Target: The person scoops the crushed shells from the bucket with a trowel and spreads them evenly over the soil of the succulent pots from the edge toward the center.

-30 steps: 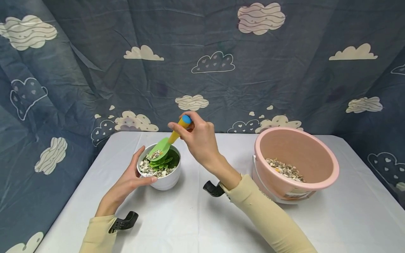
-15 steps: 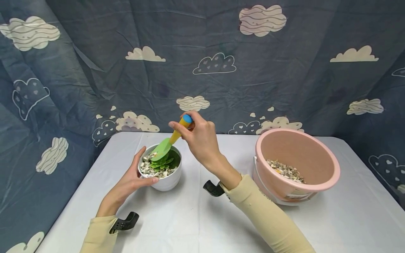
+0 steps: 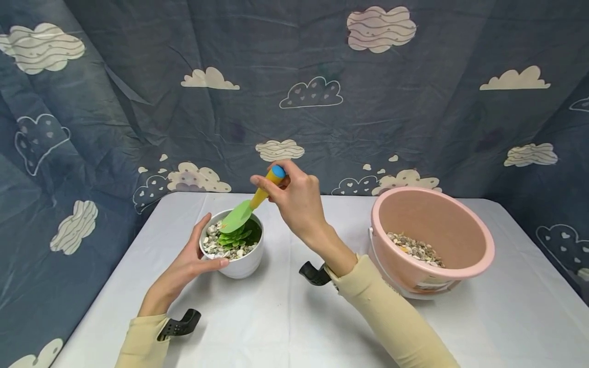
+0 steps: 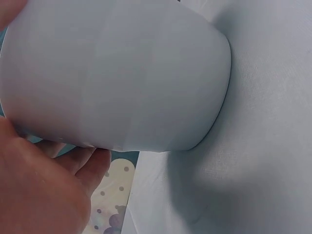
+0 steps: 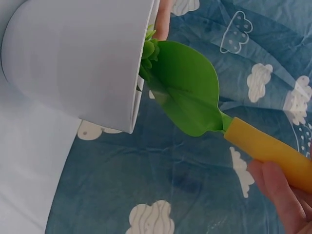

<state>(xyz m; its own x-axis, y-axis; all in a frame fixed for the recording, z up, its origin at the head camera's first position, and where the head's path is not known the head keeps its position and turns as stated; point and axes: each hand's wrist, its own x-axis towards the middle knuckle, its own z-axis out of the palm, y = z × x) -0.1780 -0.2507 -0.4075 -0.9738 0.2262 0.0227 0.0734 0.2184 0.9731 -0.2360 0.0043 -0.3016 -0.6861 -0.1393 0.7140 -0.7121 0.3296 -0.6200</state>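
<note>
My right hand (image 3: 299,202) grips the yellow, blue-tipped handle of a toy trowel (image 3: 236,217). Its green blade slants down over the left back part of a white flower pot (image 3: 245,267). In the right wrist view the blade (image 5: 187,92) meets the leaves at the pot's mouth. Inside the pot are a green succulent (image 3: 235,237) and pale pebbles (image 3: 212,246); a few bits show near the blade's tip. My left hand (image 3: 188,258) holds the pot from the left, thumb at the front rim and fingers round the far side. The pot stands upright on the table.
A pink bucket (image 3: 432,222) with a white handle stands at the right, with mixed pebbles (image 3: 416,248) at its bottom. White cloth covers the table (image 3: 257,327). Behind it hangs a dark cloud-patterned curtain (image 3: 313,128).
Pebbles that lay on the trowel blade have slid off into the pot. The trowel and my right hand have shifted slightly right. My left hand stays on the pot.
</note>
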